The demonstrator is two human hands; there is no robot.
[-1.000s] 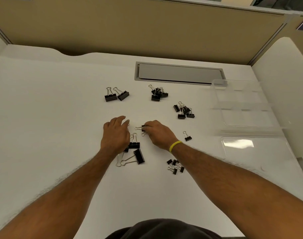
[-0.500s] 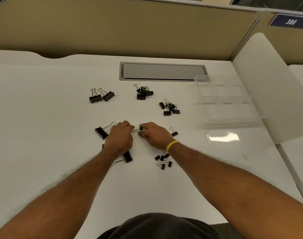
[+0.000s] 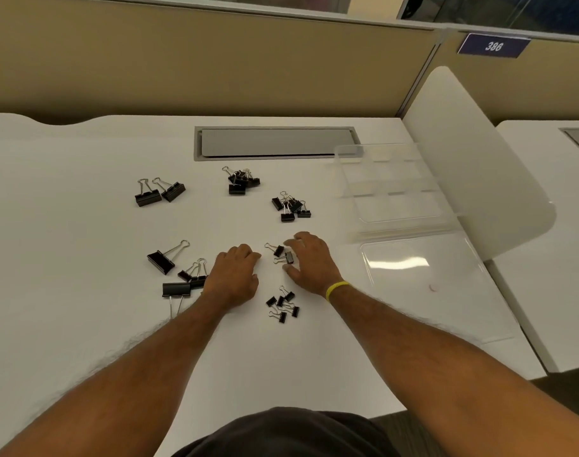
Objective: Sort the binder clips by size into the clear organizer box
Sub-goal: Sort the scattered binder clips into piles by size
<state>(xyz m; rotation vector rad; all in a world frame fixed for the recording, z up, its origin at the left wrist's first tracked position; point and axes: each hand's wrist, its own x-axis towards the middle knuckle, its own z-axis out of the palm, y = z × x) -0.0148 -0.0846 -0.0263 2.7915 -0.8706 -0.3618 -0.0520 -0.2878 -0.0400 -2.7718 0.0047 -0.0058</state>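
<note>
Table (image 3: 83, 324): white, carrying loose black binder clips and a clear organizer box.
Left hand (image 3: 237, 278): resting knuckles-up on the table, fingers curling under; I cannot tell whether its grip is holding anything.
Right hand (image 3: 309, 258): hovering low with fingers spread and arching, grip open, thumb and fingertips flanking the two small clips (image 3: 281, 253); a yellow wristband (image 3: 337, 289) is circling the wrist.
Two small clips: lying between the hands, just beside the right thumb; I cannot tell whether they are touching it.
Tiny clips (image 3: 283, 306): sitting in a cluster nearer the person, between the forearms.
Large clips: one (image 3: 161, 260) lying left of the left hand, another (image 3: 176, 288) lying nearer the person, by the left wrist.
Medium clips (image 3: 194, 275): bunching against the left hand's outer edge.
Far piles: a pair (image 3: 159, 192) at the far left, a heap (image 3: 240, 183) in the middle, another heap (image 3: 291, 206) nearer the box.
Clear organizer box (image 3: 393, 192): standing at the right, well apart from the hands, its lid (image 3: 416, 275) lying open and flat toward the person; no clip is showing in its compartments.
</note>
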